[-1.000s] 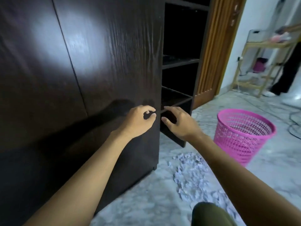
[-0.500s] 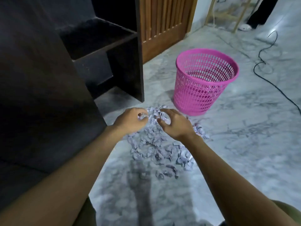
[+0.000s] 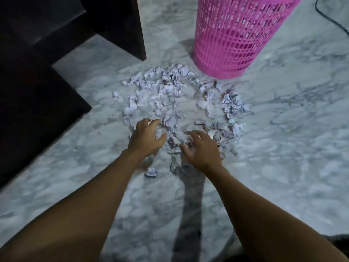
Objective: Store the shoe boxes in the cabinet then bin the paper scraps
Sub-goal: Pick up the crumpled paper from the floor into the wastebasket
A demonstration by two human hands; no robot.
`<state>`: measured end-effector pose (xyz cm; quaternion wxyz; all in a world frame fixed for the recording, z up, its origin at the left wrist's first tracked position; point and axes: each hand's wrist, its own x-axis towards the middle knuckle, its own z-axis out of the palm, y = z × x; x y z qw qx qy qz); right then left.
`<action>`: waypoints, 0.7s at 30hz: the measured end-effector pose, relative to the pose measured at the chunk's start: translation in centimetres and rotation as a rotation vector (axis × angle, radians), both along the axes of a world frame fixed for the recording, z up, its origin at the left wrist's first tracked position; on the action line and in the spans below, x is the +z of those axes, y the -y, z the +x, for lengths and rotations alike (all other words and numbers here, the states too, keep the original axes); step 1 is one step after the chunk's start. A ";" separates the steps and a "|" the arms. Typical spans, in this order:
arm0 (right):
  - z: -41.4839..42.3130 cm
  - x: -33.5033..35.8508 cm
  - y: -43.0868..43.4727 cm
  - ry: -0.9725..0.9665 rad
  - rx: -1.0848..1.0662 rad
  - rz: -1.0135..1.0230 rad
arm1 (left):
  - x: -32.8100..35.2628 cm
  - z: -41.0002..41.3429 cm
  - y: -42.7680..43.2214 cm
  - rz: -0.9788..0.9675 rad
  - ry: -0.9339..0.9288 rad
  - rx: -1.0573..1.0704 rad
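hands first: left hand (image 3: 146, 138) curls its fingers round a scrap at the near edge of the paper scraps (image 3: 170, 95). right hand (image 3: 203, 150) is clawed over the pile, but whether it grips any i cannot tell. the pile spreads over the floor (image 3: 283, 129) toward 12 o'clock. pink bin (image 3: 236, 38) stands at 1 o'clock, rim cut off, contents unseen. cabinet (image 3: 37, 91) at 10 o'clock is dark; no shoe boxes show, so storing looks done and binning barely begun.
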<state>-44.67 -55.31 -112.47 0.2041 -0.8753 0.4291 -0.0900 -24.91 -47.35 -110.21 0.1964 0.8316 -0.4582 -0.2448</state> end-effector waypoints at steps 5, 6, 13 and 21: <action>-2.6 -2.4 -4.9 -0.100 -0.079 -0.113 | -3.7 -1.3 -3.7 -0.116 0.318 0.036; -2.8 -2.8 -5.4 -0.140 -0.074 -0.070 | -4.3 -1.3 -4.5 -0.128 0.315 0.036; -1.1 -5.2 -6.5 -0.062 -0.093 -0.043 | -6.4 -2.0 -7.8 -0.102 0.120 -0.142; -0.5 -6.6 -6.0 0.113 -0.092 -0.164 | -7.9 -2.9 -8.2 -0.122 0.273 -0.259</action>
